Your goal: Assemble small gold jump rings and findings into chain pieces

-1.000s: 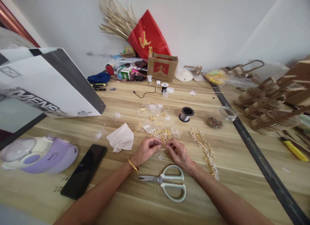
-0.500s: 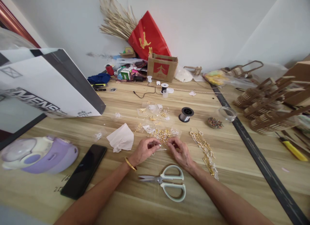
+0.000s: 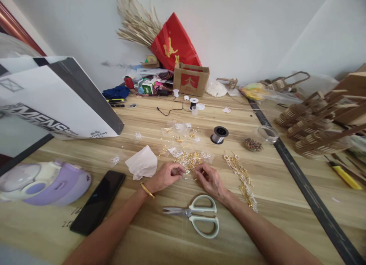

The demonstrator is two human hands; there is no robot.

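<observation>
Fingers first: on the left hand point(image 3: 167, 176), the thumb and fingertips are curled in with a narrow gap. The right hand point(image 3: 212, 181) has its fingers bunched close too. Honestly can't tell if either one's got a tiny bit pinched in there.

What's just changed: the left hand has backed off a little to its own side, so the space between the hands is wider than half a second ago. Basically there's more of the small stuff in view in that gap, and the fingertips aren't meeting over it.

Going big to small, it's all on a wood-look tabletop point(image 3: 160, 240). Huge white-and-black box point(image 3: 57, 93) off to the left, then a red bag point(image 3: 177, 44) leaning at the back behind an open cardboard box point(image 3: 190, 82). Dark phone point(image 3: 97, 202) lies left of the left forearm, and pale-handled scissors point(image 3: 187, 212) sit between the forearms, tips pointing left. Crumply white tissue point(image 3: 142, 162) is just beside the left hand, some gold and silver chains point(image 3: 242, 179) are strung out right of the right hand, and a wire spool point(image 3: 219, 135) stands further back. Tiniest of the lot, the gold and silver findings point(image 3: 190, 157) are heaped right in front of and between the hands.
</observation>
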